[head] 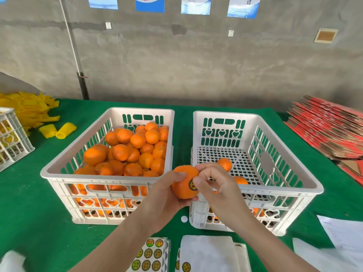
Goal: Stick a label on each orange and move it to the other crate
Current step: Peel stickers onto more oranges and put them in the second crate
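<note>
My left hand grips an orange while my right hand pinches its label down; beside the full crate, the other crate holds only a few.

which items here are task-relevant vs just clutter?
In play: left hand holding orange; right hand pressing label; full crate; near-empty crate; sticker sheets.

Clutter: yellow foam nets; red cartons; small crate; papers.

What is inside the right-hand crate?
Inside the right crate: two oranges in plain view on the perforated floor; the right hand covers the near-left corner, so more may sit there.
</note>
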A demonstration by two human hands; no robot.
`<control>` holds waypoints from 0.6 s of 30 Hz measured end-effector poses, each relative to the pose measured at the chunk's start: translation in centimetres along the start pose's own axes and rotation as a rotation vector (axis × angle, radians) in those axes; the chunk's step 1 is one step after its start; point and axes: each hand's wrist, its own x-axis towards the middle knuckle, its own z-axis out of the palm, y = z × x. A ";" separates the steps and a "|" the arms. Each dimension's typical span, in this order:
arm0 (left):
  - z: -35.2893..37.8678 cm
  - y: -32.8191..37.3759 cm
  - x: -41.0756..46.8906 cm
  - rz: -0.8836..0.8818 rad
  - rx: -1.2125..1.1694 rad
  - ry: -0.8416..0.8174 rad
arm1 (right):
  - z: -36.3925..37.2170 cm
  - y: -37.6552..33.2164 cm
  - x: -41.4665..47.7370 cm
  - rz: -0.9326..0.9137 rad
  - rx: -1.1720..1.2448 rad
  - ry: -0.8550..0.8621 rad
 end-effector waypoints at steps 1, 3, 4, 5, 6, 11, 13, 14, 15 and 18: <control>0.1 0.0 -0.1 0.006 0.009 0.011 | 0.1 0.0 0.0 -0.013 -0.021 0.011; 0.2 0.0 -0.1 0.016 0.026 0.030 | 0.2 0.2 -0.2 -0.073 -0.084 0.040; 0.2 -0.1 -0.1 0.019 0.040 0.032 | 0.3 0.3 -0.2 -0.113 -0.121 0.057; 0.2 -0.1 -0.2 0.021 0.061 0.034 | 0.3 0.3 -0.3 -0.153 -0.156 0.074; 0.1 -0.2 -0.1 0.028 0.082 0.036 | 0.4 0.3 -0.5 -0.190 -0.189 0.087; -0.2 -0.5 0.1 0.060 0.142 0.043 | 0.8 1.0 -1.0 -0.200 -0.244 0.127; -0.2 -0.5 0.6 0.073 0.209 0.076 | 0.7 1.3 -0.8 -0.118 -0.137 0.047; -0.1 -0.5 1.0 0.085 0.253 0.098 | 0.7 1.4 -0.5 -0.114 -0.118 -0.015; 0.1 -0.3 1.4 0.099 0.290 0.102 | 0.6 1.4 -0.2 -0.145 -0.142 -0.063; 0.4 0.6 3.3 0.175 0.390 0.007 | -0.5 1.8 2.5 -0.210 -0.195 -0.105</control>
